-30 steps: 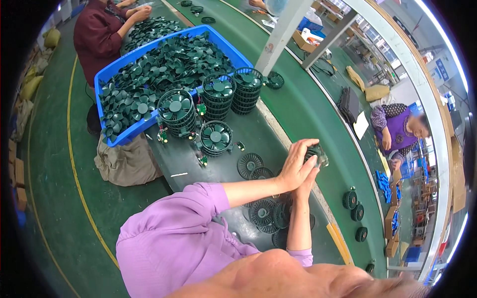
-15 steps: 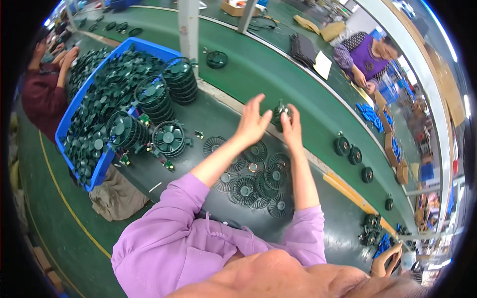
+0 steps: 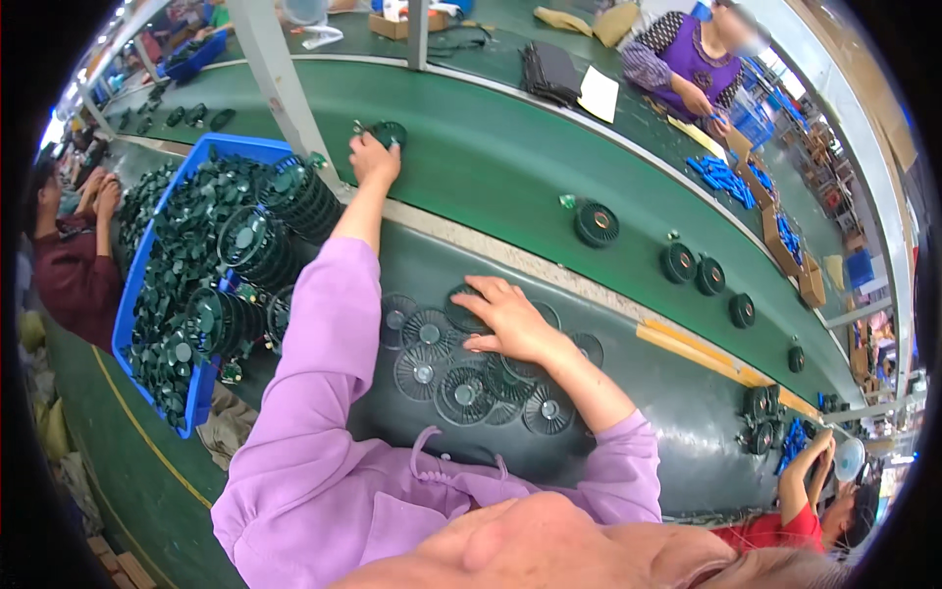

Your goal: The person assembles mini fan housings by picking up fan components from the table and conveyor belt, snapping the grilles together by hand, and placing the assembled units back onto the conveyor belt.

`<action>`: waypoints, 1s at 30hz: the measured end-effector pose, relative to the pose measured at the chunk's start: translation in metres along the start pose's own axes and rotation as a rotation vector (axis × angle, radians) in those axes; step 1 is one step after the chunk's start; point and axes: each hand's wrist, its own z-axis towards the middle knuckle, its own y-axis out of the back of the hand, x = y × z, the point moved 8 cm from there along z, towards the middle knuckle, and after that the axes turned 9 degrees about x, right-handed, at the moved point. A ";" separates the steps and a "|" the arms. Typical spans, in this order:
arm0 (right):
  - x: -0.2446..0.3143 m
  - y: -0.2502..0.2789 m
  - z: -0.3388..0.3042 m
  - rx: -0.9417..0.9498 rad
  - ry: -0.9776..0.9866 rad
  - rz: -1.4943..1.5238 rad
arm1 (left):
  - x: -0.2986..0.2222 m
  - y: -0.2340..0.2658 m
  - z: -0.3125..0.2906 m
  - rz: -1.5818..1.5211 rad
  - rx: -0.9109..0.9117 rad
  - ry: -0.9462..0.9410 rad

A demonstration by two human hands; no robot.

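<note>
My left hand [image 3: 373, 157] is stretched out to the green conveyor belt [image 3: 510, 167] and rests on a small dark round fan [image 3: 391, 133] there, fingers curled around its near side. My right hand [image 3: 505, 319] lies flat, fingers spread, on a layer of dark round fan grilles [image 3: 446, 378] spread over the grey worktable in front of me. Both arms wear lilac sleeves.
A blue crate [image 3: 147, 285] of dark fan parts with stacked fans [image 3: 294, 196] stands at my left. More fans [image 3: 596, 223] ride the belt to the right. A grey post [image 3: 280, 83] rises beside my left hand. Other people work across the belt [image 3: 687, 69], at left [image 3: 74, 255] and lower right [image 3: 814, 491].
My hands have separated: the left reached out and set the fan on the belt, the right dropped onto the grilles. The view swung further left to right.
</note>
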 end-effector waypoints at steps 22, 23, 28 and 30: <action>-0.033 0.033 -0.025 -0.385 -0.261 0.577 | -0.051 -0.025 -0.020 -0.017 0.125 -0.203; -0.047 0.029 -0.031 -0.411 -0.297 0.723 | -0.065 -0.033 -0.034 -0.056 0.158 -0.305; -0.050 0.042 -0.028 -0.633 -0.274 1.067 | -0.058 -0.029 -0.081 -0.551 0.053 -0.471; -0.056 0.049 -0.039 -0.725 -0.292 1.103 | -0.078 -0.041 -0.120 -0.886 0.328 -0.422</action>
